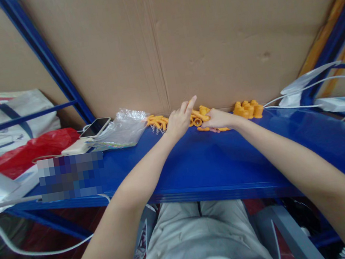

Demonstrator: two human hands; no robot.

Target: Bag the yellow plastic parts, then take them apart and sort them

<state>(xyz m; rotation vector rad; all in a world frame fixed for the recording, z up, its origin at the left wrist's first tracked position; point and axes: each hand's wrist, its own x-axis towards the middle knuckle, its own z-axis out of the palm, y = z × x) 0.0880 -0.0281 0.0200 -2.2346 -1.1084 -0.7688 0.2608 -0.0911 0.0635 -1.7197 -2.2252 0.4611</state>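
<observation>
Several orange plastic parts lie along the back of the blue shelf. My left hand [178, 122] is over the row, index finger stretched out and other fingers partly bent; its thumb side is hidden. To its left are slim orange pieces [157, 119] with thin coiled metal strands below them. My right hand [218, 119] has its fingers curled around an orange plastic part beside a ring-ended orange piece [197, 122]. How much it grips is partly hidden. Further right stands a cluster of short, thick orange pieces [247, 109].
A clear plastic bag [123, 128] and a phone [96, 128] lie left on the blue shelf [203, 163]. Beyond are a red bag [33, 152] and a white tote [12, 123]. A cardboard wall [197, 35] closes the back. White cables [315, 84] hang at the right upright.
</observation>
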